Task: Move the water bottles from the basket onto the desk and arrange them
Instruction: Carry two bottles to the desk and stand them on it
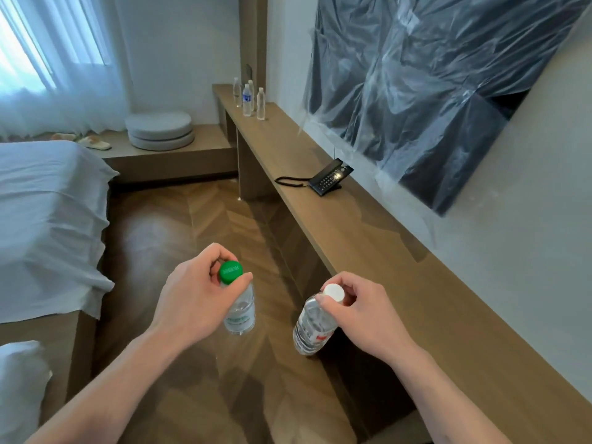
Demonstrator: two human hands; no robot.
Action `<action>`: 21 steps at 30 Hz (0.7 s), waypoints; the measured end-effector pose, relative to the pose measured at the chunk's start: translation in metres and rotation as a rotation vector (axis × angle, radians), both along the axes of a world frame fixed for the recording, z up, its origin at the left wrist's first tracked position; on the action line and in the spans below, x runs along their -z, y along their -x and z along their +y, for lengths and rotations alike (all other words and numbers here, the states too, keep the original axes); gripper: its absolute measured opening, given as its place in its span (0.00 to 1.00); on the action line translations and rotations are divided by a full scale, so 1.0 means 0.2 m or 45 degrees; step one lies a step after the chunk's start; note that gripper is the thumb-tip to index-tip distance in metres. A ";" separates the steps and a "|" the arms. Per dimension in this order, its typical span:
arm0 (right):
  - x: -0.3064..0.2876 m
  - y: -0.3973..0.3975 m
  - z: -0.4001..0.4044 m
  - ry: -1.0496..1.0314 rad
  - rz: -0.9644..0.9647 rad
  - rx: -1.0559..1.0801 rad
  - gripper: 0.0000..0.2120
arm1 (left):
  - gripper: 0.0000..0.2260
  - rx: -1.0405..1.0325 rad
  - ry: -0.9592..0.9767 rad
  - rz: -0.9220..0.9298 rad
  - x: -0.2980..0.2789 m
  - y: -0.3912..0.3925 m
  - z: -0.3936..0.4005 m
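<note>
— What have you got hold of right now?

— A bottle in each hand, both carried over the floor and neither touching the worktop [368, 238] on my right. My left hand [195, 293] has its fingers [221, 254] curled round the neck of the green-capped bottle [238, 302], which hangs close to upright. My right hand [362, 312] pinches the white-capped bottle [312, 325] just under the cap, and that one tilts, its base swinging towards the near left.

— And the rest of them?

— Four bottles [248, 99] stand in a loose cluster at the far end of the worktop. I can't see the basket from here.

— What worries you?

— The hold, mostly. I'm gripping at the caps, so the weight of the water hangs below my fingers. If either pinch slackens, a bottle drops onto the wooden floor [208, 225], and I'd judge the tilted white-capped one the likelier to slip. A cap turning loose under the grip would do the same.

— Anything on the way there?

— The telephone [330, 177] and its cord [288, 181] lie on the worktop between me and the cluster. A swinging bottle could snag the cord. And setting one down hard among those far bottles could topple them, as they stand close together.
</note>
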State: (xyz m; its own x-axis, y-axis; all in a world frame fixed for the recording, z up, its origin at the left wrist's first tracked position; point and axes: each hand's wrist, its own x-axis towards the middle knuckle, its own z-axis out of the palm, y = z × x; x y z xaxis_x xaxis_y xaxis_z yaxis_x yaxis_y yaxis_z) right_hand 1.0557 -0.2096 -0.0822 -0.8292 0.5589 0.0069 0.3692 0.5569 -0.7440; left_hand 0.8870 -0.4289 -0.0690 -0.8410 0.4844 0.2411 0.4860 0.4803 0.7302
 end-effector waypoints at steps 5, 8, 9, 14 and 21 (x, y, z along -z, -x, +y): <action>-0.04 0.35 0.11 0.003 0.041 0.047 0.07 | 0.12 -0.021 -0.008 -0.008 -0.05 0.38 0.09; -0.03 0.57 0.20 0.016 0.041 0.032 0.07 | 0.11 -0.017 -0.003 -0.023 -0.04 0.61 0.17; -0.02 0.65 0.24 0.025 0.039 0.026 0.07 | 0.11 -0.016 -0.005 -0.034 -0.03 0.67 0.20; 0.04 1.05 0.45 0.076 0.024 0.006 0.07 | 0.10 0.026 0.025 -0.094 0.00 1.02 0.41; 0.03 1.68 0.76 0.106 0.014 -0.059 0.09 | 0.10 -0.061 0.040 -0.086 -0.07 1.56 0.69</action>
State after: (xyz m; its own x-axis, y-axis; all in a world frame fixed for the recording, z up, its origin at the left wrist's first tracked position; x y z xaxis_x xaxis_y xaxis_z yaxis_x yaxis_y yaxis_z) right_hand 0.7203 -0.0585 -0.0887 -0.8542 0.5191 -0.0286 0.3361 0.5095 -0.7921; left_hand 0.5757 -0.2914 -0.0557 -0.8771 0.4496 0.1687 0.4122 0.5247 0.7448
